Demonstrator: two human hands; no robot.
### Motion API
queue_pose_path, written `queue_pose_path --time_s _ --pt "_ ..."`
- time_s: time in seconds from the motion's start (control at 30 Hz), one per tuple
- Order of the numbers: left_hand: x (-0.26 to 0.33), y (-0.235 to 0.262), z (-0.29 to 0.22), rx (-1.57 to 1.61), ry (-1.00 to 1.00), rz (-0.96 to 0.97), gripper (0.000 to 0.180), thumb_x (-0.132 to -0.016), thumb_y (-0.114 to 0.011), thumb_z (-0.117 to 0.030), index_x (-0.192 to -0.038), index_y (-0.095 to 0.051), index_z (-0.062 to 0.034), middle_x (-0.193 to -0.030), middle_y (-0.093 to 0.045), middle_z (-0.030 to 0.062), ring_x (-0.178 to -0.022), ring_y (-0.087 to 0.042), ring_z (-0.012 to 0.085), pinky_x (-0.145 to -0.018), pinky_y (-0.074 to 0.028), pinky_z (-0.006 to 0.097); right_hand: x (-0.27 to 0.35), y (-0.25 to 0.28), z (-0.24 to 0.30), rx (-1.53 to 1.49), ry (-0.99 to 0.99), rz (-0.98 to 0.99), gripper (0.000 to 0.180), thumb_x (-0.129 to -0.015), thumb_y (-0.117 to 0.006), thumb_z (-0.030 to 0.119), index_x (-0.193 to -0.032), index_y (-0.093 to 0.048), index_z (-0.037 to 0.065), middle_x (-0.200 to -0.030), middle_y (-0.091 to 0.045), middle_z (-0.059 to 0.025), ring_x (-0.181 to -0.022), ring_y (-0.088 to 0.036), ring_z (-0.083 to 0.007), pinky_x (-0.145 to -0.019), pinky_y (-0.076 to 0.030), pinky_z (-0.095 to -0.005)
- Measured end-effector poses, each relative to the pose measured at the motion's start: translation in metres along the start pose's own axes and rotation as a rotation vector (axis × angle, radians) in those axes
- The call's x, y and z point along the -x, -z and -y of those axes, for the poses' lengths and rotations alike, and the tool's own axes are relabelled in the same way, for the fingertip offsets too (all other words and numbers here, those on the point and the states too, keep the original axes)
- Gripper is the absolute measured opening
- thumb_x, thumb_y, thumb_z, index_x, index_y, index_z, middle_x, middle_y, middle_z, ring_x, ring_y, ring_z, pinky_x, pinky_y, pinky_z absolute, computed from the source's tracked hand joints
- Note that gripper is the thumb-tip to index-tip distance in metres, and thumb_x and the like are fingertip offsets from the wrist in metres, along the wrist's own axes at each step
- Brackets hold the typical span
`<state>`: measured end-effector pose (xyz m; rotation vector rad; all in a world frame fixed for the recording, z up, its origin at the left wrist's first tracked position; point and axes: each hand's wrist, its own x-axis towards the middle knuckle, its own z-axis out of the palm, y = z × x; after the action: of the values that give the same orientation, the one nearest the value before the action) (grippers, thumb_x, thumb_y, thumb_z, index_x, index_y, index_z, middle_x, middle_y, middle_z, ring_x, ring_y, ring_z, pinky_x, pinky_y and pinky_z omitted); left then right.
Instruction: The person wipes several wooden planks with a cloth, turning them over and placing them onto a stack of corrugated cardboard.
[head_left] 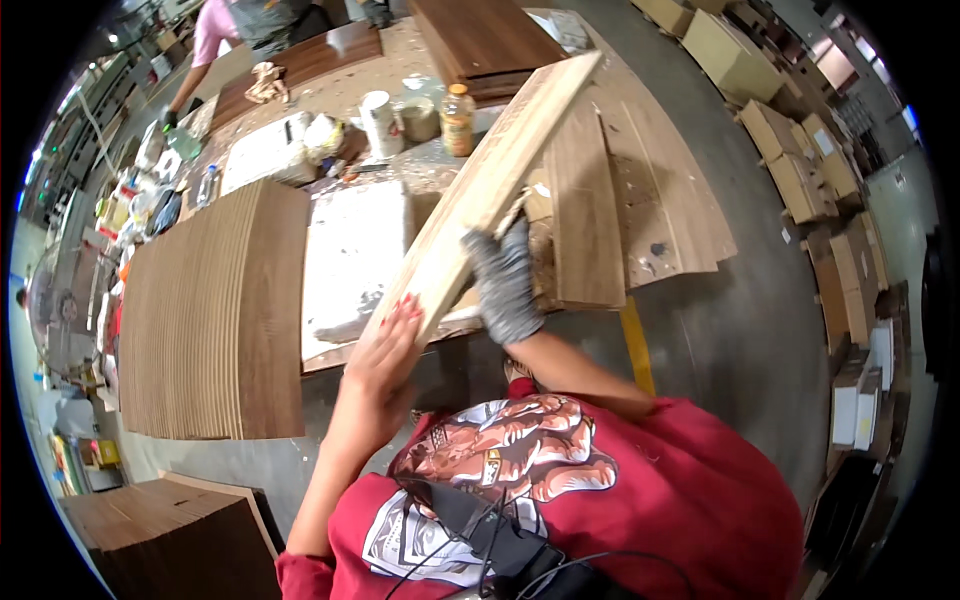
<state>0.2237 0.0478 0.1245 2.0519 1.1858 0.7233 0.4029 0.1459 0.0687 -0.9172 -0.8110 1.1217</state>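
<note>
A long pale wooden board (500, 165) slants up and away to the right in front of me, above the worktable. My left hand (385, 345) is bare and grips its near end, fingers laid over the top face; the thumb is hidden. In a grey knit glove, my right hand (505, 285) is closed at the board's right edge, further along, with some fingertips out of sight. Below and right of the board lies a brown wood panel (583, 215). To the left, a white paint-spotted block (358, 255) lies at the table's near edge.
A tall stack of brown panels (205, 320) stands at the left. Dark boards (485, 45) are piled at the back. A bottle of orange liquid (458, 120) and a white container (381, 125) stand mid-table. Another person (260, 25) is at the far side. Cardboard boxes (790, 160) line the right.
</note>
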Motion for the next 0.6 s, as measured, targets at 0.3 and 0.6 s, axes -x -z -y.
queue_pose_path --time_s 0.3,0.6 --pt "-0.157 -0.158 0.001 -0.577 0.190 0.173 0.129 -0.059 -0.078 -0.058 -0.155 -0.006 -0.0087 -0.156 -0.007 0.0336 -0.147 -0.006 0.0440 -0.112 -0.012 0.063 -0.142 0.257 -0.029 -0.201 -0.345 -0.169 0.035 -0.080 -0.067 0.001 -0.115 -0.061 -0.001 -0.104 -0.066 -0.0103 -0.093 -0.064 -0.0238 -0.085 -0.053 -0.0364" --pt "-0.221 -0.264 0.000 -0.381 0.520 0.056 0.128 -0.056 -0.079 -0.059 -0.154 -0.015 -0.0074 -0.130 -0.036 0.0379 -0.124 -0.034 0.0508 -0.099 -0.031 0.062 -0.222 0.320 -0.038 0.142 -0.451 -0.128 0.013 -0.083 -0.075 0.018 -0.088 -0.070 0.006 -0.080 -0.067 -0.0040 -0.077 -0.062 -0.0193 -0.062 -0.049 -0.0315"
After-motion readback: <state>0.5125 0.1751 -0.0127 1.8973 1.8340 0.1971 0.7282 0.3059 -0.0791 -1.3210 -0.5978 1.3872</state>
